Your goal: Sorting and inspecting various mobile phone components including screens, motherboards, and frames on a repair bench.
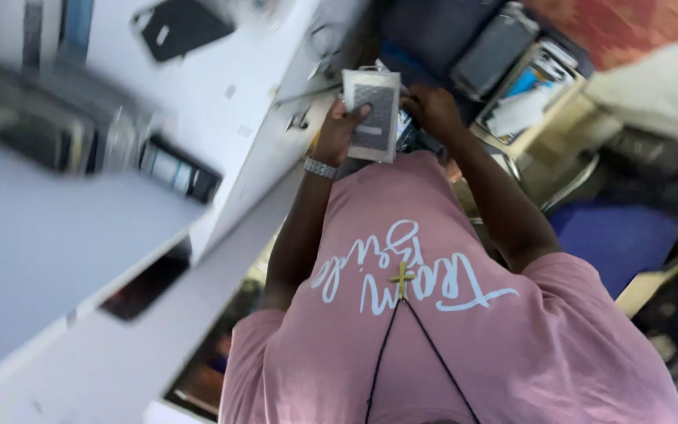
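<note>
Clenched around a flat rectangular package (372, 115), the left hand (340, 132) has its thumb across the clear glossy front, which shows a dark dotted insert. A metal link watch (320, 167) circles that wrist. The right hand (431, 108) reaches just behind the package; its grip cannot be told. A white bench (221, 102) beside carries a black phone (182, 26); below lies a cluttered box (529, 96).

white counter (56, 235) beside a red patterned rug (621, 27).
</note>
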